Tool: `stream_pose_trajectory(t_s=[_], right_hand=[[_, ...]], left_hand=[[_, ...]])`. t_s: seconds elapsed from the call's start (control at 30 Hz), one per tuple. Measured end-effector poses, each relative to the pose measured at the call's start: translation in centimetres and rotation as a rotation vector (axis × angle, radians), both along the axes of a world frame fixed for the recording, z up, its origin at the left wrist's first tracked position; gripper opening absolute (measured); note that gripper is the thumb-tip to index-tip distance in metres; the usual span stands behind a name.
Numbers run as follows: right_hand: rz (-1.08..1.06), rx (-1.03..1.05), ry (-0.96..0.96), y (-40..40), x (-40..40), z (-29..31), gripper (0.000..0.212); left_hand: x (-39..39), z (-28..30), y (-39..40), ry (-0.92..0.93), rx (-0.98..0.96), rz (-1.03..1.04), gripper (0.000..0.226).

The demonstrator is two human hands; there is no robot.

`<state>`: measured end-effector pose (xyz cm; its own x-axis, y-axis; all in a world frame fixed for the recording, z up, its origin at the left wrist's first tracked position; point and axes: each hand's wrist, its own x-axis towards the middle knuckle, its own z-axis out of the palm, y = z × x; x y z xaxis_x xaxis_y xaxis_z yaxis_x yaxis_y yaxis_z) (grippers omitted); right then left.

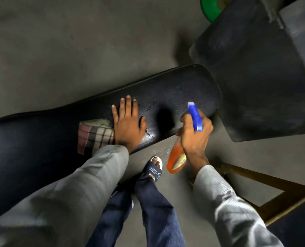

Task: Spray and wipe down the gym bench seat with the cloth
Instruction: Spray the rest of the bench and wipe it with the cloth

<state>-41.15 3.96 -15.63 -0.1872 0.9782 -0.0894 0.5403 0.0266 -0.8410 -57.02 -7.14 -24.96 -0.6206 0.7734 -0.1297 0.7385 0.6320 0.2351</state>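
The black padded bench seat (175, 90) runs from the lower left to the centre right, with wet droplets on its surface. My left hand (127, 122) lies flat on the seat, fingers spread, holding nothing. A checked cloth (94, 134) rests on the seat just left of that hand, touching the wrist. My right hand (194, 134) is closed around a spray bottle (177, 157) of orange liquid, its blue trigger head (195, 116) pointing at the seat's right end.
A second dark padded bench section (255, 77) rises at the upper right. A green weight plate (212, 8) lies on the grey floor at the top. A brown metal frame (273, 189) stands at the lower right. My sandalled foot (153, 168) is beside the seat.
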Motion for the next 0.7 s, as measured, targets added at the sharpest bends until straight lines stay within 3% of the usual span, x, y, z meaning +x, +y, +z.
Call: stream_pose_trajectory(t_s=[0.07, 0.17, 0.43, 0.57, 0.7], right_hand=[[0.041, 0.040, 0.040, -0.5, -1.2, 1.0, 0.027], [0.120, 0.114, 0.120, -1.8, -4.0, 3.2, 0.029], [0.369, 0.197, 0.331, -7.2, -12.6, 8.5, 0.015], [0.485, 0.201, 0.388, -10.7, -17.1, 9.4, 0.015], [0.691, 0.180, 0.414, -15.7, -20.8, 9.3, 0.014]], left_hand=[[-0.3, 1.4, 0.5, -0.083, 0.028, 0.022, 0.072], [-1.0, 3.4, -0.9, -0.140, 0.217, -0.042, 0.067], [-3.9, 6.6, -8.5, -0.278, 0.535, -0.052, 0.036], [-4.8, 7.8, -13.8, -0.211, 0.599, -0.082, 0.046], [-5.8, 8.1, -17.2, -0.094, 0.647, 0.158, 0.039]])
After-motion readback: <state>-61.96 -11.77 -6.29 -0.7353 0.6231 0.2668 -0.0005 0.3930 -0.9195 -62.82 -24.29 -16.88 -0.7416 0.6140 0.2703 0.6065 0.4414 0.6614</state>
